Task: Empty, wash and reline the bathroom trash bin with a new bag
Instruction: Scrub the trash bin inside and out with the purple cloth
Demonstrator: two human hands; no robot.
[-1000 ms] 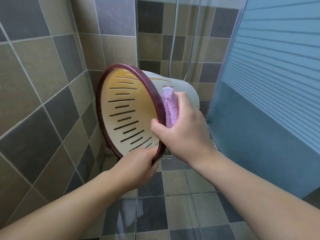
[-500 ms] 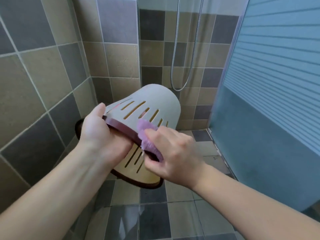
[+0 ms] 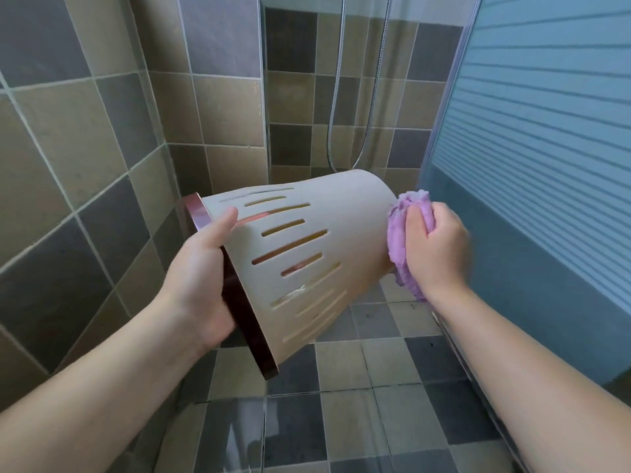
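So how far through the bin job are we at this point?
Emptying looks done: nothing shows through the slots of the bin, and it has no bag. Washing is in hand: the left hand grips the dark red rim, holding the bin on its side above the tiled floor, while the right hand presses a purple cloth to its base. Relining is left; no new bag is in view.

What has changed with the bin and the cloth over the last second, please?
The bin was turned: its dark rim, first facing the camera, now points left. The right hand slid the purple cloth from the rim to the base. The left hand still grips the rim; the right still holds the cloth.
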